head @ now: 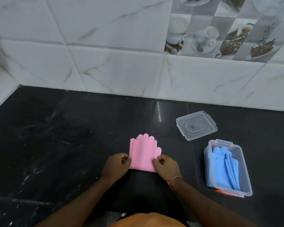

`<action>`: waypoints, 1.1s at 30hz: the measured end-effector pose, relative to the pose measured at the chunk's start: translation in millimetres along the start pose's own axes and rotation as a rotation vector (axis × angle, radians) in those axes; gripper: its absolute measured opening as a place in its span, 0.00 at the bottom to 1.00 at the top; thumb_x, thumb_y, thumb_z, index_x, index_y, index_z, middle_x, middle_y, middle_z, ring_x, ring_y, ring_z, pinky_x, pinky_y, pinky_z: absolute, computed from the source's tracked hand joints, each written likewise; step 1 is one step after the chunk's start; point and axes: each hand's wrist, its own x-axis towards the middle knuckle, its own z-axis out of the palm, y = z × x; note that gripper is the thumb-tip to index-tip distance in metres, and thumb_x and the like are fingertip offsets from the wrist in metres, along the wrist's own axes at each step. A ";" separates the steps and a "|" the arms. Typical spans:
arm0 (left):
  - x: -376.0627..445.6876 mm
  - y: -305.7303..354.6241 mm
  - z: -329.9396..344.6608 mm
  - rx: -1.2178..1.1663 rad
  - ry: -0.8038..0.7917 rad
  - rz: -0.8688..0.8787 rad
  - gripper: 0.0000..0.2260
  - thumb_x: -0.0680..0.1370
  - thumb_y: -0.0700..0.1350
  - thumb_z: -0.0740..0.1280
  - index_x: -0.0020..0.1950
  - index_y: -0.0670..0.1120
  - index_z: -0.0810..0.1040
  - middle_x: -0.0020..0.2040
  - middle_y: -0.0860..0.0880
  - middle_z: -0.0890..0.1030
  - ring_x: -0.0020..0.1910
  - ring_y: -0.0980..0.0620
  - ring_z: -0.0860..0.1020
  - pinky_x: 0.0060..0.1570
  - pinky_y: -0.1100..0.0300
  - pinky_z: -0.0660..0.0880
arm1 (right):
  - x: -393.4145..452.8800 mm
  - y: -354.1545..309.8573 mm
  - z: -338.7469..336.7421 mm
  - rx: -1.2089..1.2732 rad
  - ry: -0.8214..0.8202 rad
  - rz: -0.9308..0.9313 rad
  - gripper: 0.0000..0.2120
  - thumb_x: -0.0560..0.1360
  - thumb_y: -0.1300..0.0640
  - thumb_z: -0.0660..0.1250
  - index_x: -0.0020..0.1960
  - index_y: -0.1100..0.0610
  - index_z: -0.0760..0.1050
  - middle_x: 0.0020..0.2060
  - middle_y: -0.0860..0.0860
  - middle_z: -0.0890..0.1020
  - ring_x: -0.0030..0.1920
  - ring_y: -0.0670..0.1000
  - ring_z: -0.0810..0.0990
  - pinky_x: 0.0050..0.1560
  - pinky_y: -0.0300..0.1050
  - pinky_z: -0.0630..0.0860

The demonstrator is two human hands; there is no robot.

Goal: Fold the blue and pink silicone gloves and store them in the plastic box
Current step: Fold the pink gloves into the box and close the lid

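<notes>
Pinching the folded pink gloves [143,154] at their near side edges, the left hand [117,166] and right hand [166,167] hold them flat; right of that grip, the blue gloves [223,167] lie inside the plastic box [246,181].

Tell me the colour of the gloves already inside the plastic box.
Light blue gloves, seen through the clear plastic box in the head view.

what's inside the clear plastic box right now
The plastic box holds the folded blue gloves, filling most of it. Whatever lies beneath them is covered. The lid lies apart, behind the box.
</notes>
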 end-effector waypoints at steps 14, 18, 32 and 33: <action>14.1 29.6 7.6 -0.223 0.018 -0.135 0.30 0.76 0.53 0.80 0.74 0.51 0.72 0.67 0.53 0.80 0.58 0.54 0.82 0.53 0.62 0.76 | 9.4 -0.1 4.5 0.038 0.116 0.013 0.17 0.75 0.43 0.75 0.35 0.54 0.80 0.40 0.52 0.84 0.39 0.50 0.81 0.38 0.42 0.71; 26.8 40.5 12.7 -0.433 -0.061 -0.266 0.30 0.73 0.46 0.83 0.72 0.49 0.75 0.67 0.49 0.81 0.58 0.51 0.81 0.49 0.60 0.77 | 15.7 -14.4 7.9 0.054 0.097 0.052 0.15 0.74 0.39 0.75 0.42 0.50 0.82 0.38 0.45 0.83 0.42 0.49 0.81 0.36 0.42 0.71; 14.8 55.3 8.9 -0.983 -0.216 -0.183 0.23 0.73 0.44 0.83 0.66 0.52 0.81 0.56 0.51 0.89 0.54 0.49 0.88 0.46 0.54 0.86 | 13.8 -5.0 -6.2 0.721 0.054 0.119 0.32 0.69 0.54 0.84 0.66 0.57 0.70 0.48 0.58 0.82 0.48 0.54 0.83 0.48 0.48 0.84; 14.4 59.5 8.6 -0.997 -0.218 -0.196 0.24 0.74 0.44 0.83 0.67 0.51 0.81 0.57 0.49 0.89 0.56 0.47 0.88 0.49 0.50 0.87 | 12.9 -5.6 -12.4 0.748 0.020 0.138 0.38 0.70 0.53 0.84 0.72 0.56 0.66 0.51 0.60 0.83 0.51 0.54 0.85 0.53 0.52 0.85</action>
